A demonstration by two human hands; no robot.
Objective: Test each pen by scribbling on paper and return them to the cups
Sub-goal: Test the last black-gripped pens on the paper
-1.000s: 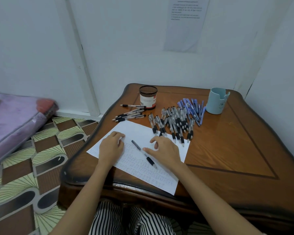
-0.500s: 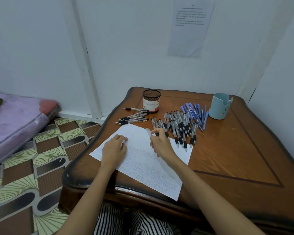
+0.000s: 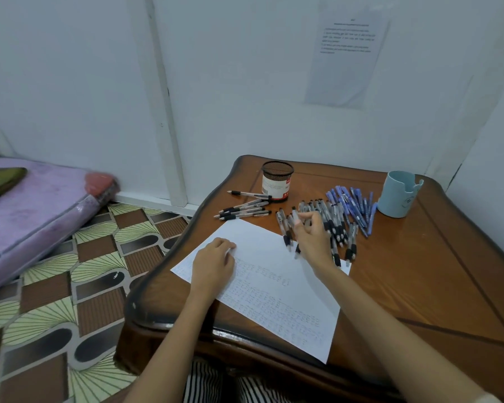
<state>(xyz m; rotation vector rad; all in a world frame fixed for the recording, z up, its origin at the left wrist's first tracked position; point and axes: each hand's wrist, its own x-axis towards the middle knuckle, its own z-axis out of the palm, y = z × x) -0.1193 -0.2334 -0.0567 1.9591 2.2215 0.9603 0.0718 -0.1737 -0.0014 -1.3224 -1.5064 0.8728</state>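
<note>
A white paper (image 3: 277, 303) covered in faint scribbles lies on the wooden table (image 3: 419, 280). My left hand (image 3: 213, 264) rests on the paper's left part, fingers loosely curled. My right hand (image 3: 310, 232) is raised over the near edge of a pile of black pens (image 3: 332, 225) and pinches one black pen (image 3: 296, 252), blurred by motion. Blue pens (image 3: 352, 203) lie fanned beside a light blue cup (image 3: 399, 194) at the back right. A black mesh cup (image 3: 277, 181) stands at the back left, with a few black pens (image 3: 242, 212) lying beside it.
The table stands against a white wall with a printed sheet (image 3: 346, 53) taped above it. A purple mattress (image 3: 32, 210) lies on the patterned floor (image 3: 70, 286) to the left. My striped trousers (image 3: 216, 382) show under the table's near edge.
My right hand picked up the black pen that lay on the paper and carried it up and away toward the pile of black pens. My left hand stayed on the paper.
</note>
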